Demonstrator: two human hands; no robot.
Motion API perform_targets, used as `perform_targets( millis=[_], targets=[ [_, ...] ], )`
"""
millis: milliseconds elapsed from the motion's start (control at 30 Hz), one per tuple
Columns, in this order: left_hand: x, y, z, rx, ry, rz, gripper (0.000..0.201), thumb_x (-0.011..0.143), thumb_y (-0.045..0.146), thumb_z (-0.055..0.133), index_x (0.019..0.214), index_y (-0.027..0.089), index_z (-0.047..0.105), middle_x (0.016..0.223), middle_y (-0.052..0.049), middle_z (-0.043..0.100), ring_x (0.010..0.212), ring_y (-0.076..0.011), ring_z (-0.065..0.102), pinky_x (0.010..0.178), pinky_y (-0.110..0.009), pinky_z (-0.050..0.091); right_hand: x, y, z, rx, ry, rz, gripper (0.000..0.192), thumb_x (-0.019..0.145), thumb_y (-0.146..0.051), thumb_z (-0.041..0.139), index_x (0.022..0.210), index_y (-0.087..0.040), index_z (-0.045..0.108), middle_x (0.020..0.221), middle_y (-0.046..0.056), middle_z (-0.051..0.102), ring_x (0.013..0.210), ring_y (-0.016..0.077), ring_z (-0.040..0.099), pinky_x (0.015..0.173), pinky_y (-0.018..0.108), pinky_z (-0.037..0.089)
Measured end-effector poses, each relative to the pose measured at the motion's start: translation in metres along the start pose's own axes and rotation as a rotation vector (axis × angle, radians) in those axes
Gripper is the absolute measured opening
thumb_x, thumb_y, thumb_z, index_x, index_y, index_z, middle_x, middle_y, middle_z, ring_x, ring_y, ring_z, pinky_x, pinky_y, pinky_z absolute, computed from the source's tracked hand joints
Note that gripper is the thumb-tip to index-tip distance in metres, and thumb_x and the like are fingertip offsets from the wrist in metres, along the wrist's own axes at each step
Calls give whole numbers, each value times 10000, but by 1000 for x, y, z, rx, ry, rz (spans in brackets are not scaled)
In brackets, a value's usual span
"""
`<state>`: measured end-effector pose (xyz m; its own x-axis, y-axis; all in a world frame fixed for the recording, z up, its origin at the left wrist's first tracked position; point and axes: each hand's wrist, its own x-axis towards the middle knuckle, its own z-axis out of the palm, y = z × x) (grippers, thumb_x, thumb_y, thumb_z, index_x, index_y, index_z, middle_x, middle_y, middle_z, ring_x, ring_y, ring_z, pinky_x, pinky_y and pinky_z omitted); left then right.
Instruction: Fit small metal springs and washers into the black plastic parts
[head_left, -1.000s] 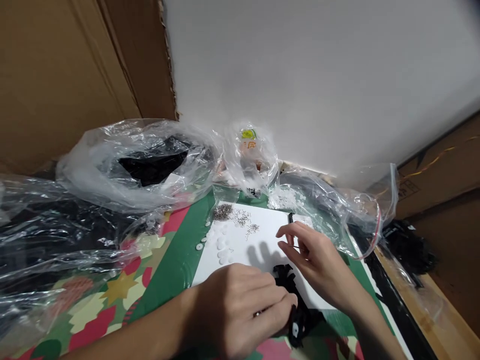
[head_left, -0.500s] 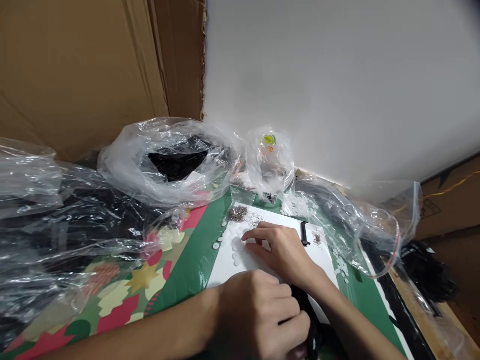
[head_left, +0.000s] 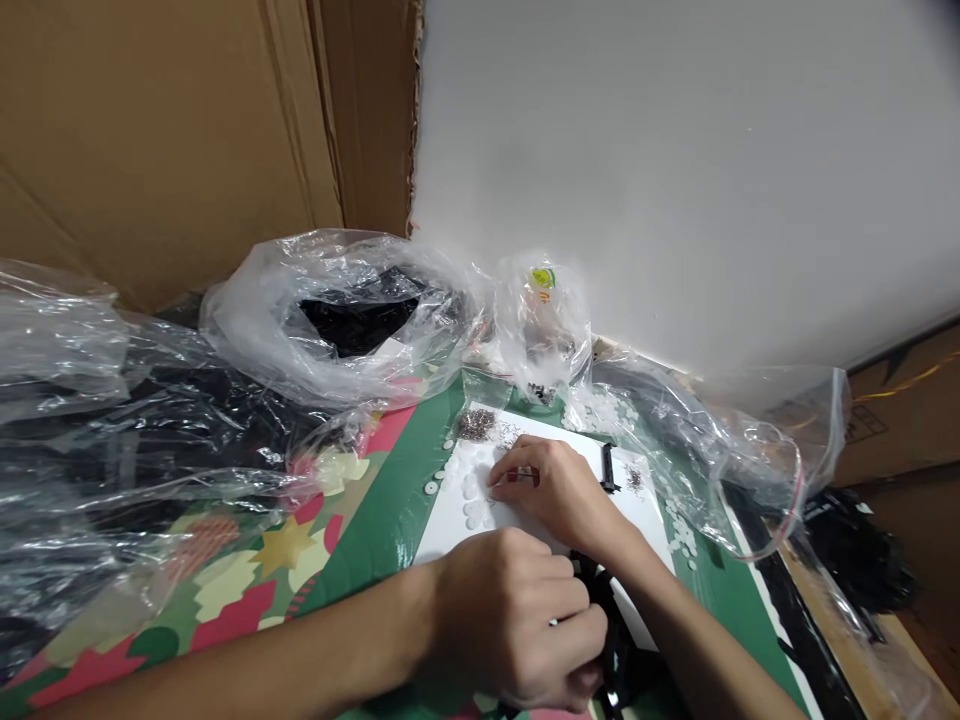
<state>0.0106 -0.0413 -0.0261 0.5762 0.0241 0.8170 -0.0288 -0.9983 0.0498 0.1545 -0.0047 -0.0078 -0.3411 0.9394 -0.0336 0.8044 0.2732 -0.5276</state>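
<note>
My left hand (head_left: 517, 610) is closed in the foreground, its fingers curled round a black plastic part (head_left: 611, 610), most of which the hand hides. Above it, my right hand (head_left: 551, 490) rests over a white sheet (head_left: 442, 530), with thumb and forefinger pinched together. Whatever lies between those fingertips is too small to make out. Just left of them are small white plastic discs (head_left: 476, 513). Toward the sheet's back left sits a pile of small brown screws (head_left: 477, 424). Another black plastic piece (head_left: 608, 468) lies on the right side of the sheet.
A few dark screws (head_left: 634, 478) lie near the sheet's right edge. More white pieces (head_left: 681, 535) are scattered on the green surface (head_left: 390, 500). Clear plastic bags (head_left: 255, 290) crowd the left and back. Cardboard (head_left: 165, 110) stands at the back left beside a pale wall (head_left: 660, 150).
My right hand's thumb and forefinger have drawn closer together and slightly rightward beside the discs. My left hand has shifted a little left, and more of the black part shows.
</note>
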Motion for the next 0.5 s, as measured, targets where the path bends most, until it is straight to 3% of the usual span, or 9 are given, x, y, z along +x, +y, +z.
perform_targets(
  millis=[300,500],
  targets=[
    [-1,-4,3,-47,37,-46,234,857,131,544,631,185,572,524,42,451,461,-133,371,427,-335,252,-4,-5,-6,-219,-60,-100,13,972,-244,765,979,-234,760,1012,6,765,727,151,640,625,288,313],
    [3,-7,-4,-18,18,-51,146,772,90,535,675,182,593,534,44,457,470,-140,374,451,-334,231,-7,-6,-6,-384,-57,-167,135,1040,-205,639,947,-209,736,960,35,741,631,150,584,552,332,209]
  ],
)
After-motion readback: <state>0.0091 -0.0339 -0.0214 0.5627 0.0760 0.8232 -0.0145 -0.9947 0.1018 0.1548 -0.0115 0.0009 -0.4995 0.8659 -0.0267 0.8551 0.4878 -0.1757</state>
